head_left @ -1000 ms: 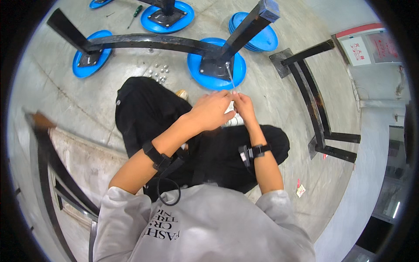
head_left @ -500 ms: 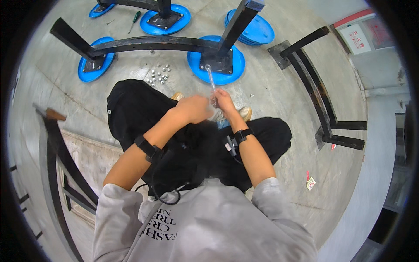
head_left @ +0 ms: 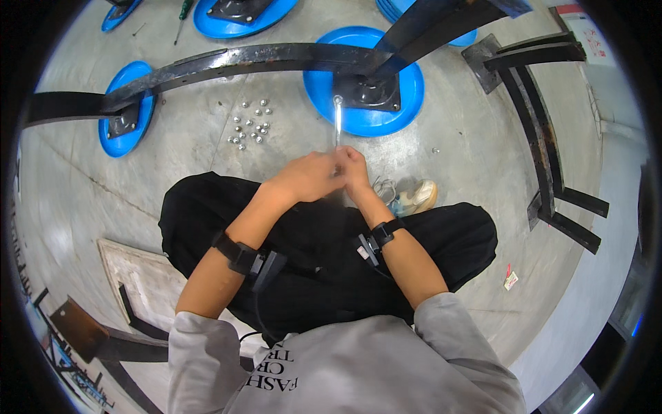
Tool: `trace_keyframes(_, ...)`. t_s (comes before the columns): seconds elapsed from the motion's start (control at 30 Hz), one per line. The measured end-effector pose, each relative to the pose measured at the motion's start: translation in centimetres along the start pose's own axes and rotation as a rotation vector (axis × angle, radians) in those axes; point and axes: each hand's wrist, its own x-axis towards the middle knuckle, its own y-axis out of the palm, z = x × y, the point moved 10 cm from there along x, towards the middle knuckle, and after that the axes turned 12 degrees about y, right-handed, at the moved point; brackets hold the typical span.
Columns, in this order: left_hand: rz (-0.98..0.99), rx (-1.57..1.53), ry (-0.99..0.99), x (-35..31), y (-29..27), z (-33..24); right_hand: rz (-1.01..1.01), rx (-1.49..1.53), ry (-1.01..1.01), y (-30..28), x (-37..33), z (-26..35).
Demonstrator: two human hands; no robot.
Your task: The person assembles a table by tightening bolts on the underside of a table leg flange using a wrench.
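Note:
A silver wrench [head_left: 338, 127] stretches away from me, its ring end over a nut at the near left corner of a black square mounting plate [head_left: 376, 96]. That plate sits on a round blue plastic disc [head_left: 317, 110], joined to a black metal frame [head_left: 255, 56]. My right hand [head_left: 355, 168] is closed around the near end of the wrench. Against it, from the left, lies my left hand [head_left: 310, 176]; its fingertips are blurred at the wrench's end, so its grip cannot be made out.
Several silver nuts [head_left: 258, 129] lie scattered on the grey floor left of the wrench. A green-handled screwdriver [head_left: 184, 14] is at the far left. Another black frame [head_left: 538, 138] stands to the right. A board [head_left: 141, 283] and black metal parts are at lower left.
My view has shifted, so the frame and disc appear larger and nearer. My left hand has come in against my right hand. The wrench now points straighter ahead, its ring end still at the plate's corner.

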Motion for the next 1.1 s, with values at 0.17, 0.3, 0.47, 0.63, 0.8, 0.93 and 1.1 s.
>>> trace_keyframes(0.17,0.040,0.020,0.010,0.2,0.0,-0.6,0.043,0.100,-0.041,0.5,-0.1,0.3)
trace_keyframes(0.3,0.002,0.117,-0.012,0.1,-1.0,-0.8,-0.010,0.073,-0.055,0.2,-0.5,1.1)
trace_keyframes(0.47,0.030,0.184,-0.040,0.0,-1.4,-0.9,-0.079,-0.118,-0.075,-0.6,-1.5,2.8)
trace_keyframes(0.63,-0.087,0.233,-0.018,0.3,-2.1,0.0,-0.211,-0.435,-0.428,-1.7,-5.9,9.3)
trace_keyframes(0.8,0.002,0.318,-0.106,1.5,-3.1,0.2,-0.409,-1.098,-0.490,-1.9,-10.1,15.3)
trace_keyframes(0.93,0.084,0.381,-0.076,3.8,-1.4,-0.5,-0.383,-1.203,-0.511,-3.4,-7.3,15.0)
trace_keyframes(1.1,-0.054,0.287,-0.010,5.9,-0.3,0.7,-0.207,-0.929,-0.373,-4.3,-4.6,11.5)
